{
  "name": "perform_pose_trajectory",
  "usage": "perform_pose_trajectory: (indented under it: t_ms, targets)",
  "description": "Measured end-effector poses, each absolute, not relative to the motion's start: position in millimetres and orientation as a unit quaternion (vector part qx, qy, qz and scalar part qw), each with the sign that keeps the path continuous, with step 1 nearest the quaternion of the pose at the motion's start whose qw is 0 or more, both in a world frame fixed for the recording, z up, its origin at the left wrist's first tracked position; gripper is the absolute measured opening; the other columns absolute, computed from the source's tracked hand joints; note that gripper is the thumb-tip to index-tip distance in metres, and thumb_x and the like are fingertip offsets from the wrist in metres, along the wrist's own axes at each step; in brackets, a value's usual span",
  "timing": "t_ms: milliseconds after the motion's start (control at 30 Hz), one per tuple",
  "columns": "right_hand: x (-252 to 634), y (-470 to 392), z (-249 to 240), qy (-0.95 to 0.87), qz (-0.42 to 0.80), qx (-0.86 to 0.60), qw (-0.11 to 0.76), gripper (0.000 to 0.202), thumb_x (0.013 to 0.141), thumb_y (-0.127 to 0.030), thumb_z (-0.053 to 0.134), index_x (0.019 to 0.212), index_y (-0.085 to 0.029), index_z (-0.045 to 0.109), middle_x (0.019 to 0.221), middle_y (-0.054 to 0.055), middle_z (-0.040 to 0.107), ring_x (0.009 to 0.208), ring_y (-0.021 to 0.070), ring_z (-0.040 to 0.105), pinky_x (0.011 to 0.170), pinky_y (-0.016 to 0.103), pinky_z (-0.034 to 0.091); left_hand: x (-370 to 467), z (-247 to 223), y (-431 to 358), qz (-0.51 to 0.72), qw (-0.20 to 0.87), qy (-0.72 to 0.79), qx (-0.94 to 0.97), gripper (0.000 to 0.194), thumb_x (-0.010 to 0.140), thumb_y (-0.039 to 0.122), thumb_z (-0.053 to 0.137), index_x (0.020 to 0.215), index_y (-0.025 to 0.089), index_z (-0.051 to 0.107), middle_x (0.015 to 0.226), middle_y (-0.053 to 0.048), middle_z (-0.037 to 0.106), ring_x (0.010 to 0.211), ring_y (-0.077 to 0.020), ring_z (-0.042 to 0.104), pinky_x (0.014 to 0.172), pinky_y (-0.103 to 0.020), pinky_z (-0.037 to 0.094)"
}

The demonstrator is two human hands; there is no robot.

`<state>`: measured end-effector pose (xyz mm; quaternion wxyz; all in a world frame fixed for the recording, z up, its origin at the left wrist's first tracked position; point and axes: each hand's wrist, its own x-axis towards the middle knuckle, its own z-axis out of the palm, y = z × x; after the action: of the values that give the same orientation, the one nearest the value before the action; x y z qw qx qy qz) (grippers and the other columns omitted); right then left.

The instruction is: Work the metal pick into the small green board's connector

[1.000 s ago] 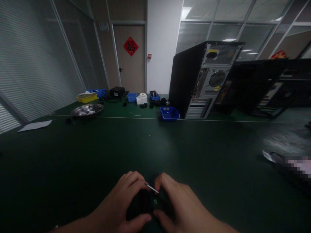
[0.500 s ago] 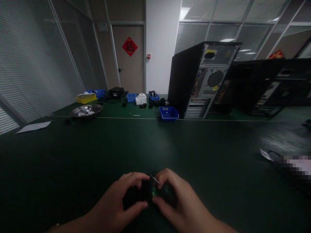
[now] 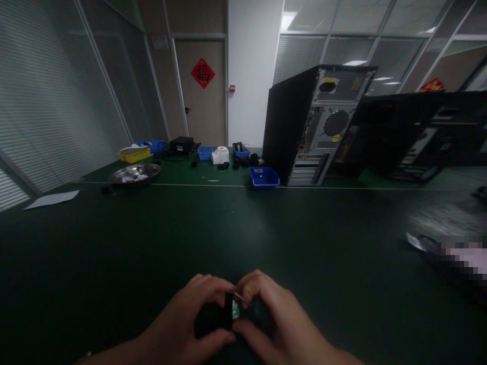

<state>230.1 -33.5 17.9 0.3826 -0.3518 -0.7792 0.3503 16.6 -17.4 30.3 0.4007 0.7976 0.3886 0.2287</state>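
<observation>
Low in the middle of the head view, my left hand (image 3: 198,314) grips a small black part (image 3: 229,310) between thumb and fingertips. My right hand (image 3: 268,317) faces it, its fingers closed on a small green circuit board (image 3: 236,309) that lies against the black part. A thin metal strip (image 3: 240,297) runs along the board's upper edge, by my right index finger. The hands nearly touch at the fingertips. The exact kind of the black part is too dark to tell. Below the hands lies the dark green tabletop (image 3: 152,243).
A blue tray (image 3: 264,178) stands ahead, beside a black computer tower (image 3: 292,121). Further left are a steel bowl (image 3: 136,175), a yellow basket (image 3: 134,154) and a white paper sheet (image 3: 52,199). More computer cases (image 3: 437,132) and a plastic bag (image 3: 443,220) are at the right.
Both hands have moved slightly down, and my right hand has come a little left, closer to the left. The board has tilted and now shows a paler face.
</observation>
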Motion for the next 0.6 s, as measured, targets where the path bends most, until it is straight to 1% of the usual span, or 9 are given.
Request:
perform_pose_trajectory:
  t_ms: [167,267,333,433,467,533,600]
  targets:
    - [229,-34,18,-0.777,0.354,-0.353,0.383,0.027,0.08,-0.008,0.065,0.095,-0.025,0.048,0.094,0.001,0.065,0.081,0.0169,0.063,0.07,0.026,0.047,15,27,-15,0.231,0.384,0.371,0.814,0.042,0.075,0.016,0.075,0.113,0.025,0.061,0.104,-0.004,0.07,0.096,-0.0268,0.065,0.086,-0.037,0.047]
    - [229,-35,17,-0.772,0.357,-0.355,0.388,0.027,0.081,-0.01,0.065,0.094,-0.025,0.048,0.093,0.001,0.065,0.081,0.0173,0.063,0.07,0.026,0.048,14,23,-15,0.244,0.385,0.354,0.817,0.037,0.075,0.018,0.076,0.108,0.024,0.063,0.105,-0.005,0.071,0.096,-0.0271,0.066,0.084,-0.035,0.049]
    - [230,-35,17,-0.769,0.359,-0.355,0.391,0.026,0.082,-0.011,0.066,0.095,-0.025,0.049,0.093,0.001,0.066,0.081,0.0172,0.063,0.071,0.026,0.048,14,21,-15,0.262,0.394,0.349,0.809,0.041,0.075,0.017,0.078,0.111,0.026,0.061,0.104,-0.003,0.072,0.095,-0.0256,0.067,0.083,-0.033,0.049]
    - [230,-34,19,-0.763,0.362,-0.351,0.404,0.024,0.084,-0.015,0.068,0.094,-0.025,0.049,0.092,0.001,0.066,0.08,0.0172,0.064,0.07,0.026,0.049,14,23,-17,0.286,0.447,0.324,0.784,0.049,0.076,0.017,0.079,0.118,0.03,0.057,0.1,0.001,0.075,0.094,-0.022,0.07,0.084,-0.029,0.049]
    - [230,-34,20,-0.762,0.363,-0.349,0.408,0.022,0.084,-0.017,0.069,0.093,-0.025,0.05,0.092,0.002,0.066,0.08,0.0172,0.064,0.069,0.026,0.049,15,25,-17,0.286,0.473,0.315,0.772,0.047,0.079,0.018,0.077,0.118,0.031,0.056,0.1,0.002,0.076,0.094,-0.0214,0.07,0.085,-0.028,0.049]
    - [229,-34,22,-0.763,0.361,-0.34,0.415,0.021,0.086,-0.018,0.069,0.093,-0.025,0.051,0.091,0.002,0.066,0.079,0.0169,0.064,0.069,0.025,0.049,16,29,-18,0.288,0.521,0.306,0.743,0.036,0.085,0.025,0.072,0.118,0.029,0.058,0.101,0.0,0.076,0.095,-0.0216,0.07,0.085,-0.029,0.05]
    - [229,-34,23,-0.765,0.357,-0.331,0.423,0.02,0.086,-0.018,0.07,0.092,-0.025,0.052,0.09,0.001,0.067,0.079,0.0165,0.065,0.069,0.025,0.05,18,31,-18,0.29,0.546,0.313,0.721,0.027,0.09,0.031,0.066,0.116,0.027,0.059,0.1,-0.002,0.075,0.093,-0.022,0.07,0.083,-0.03,0.05]
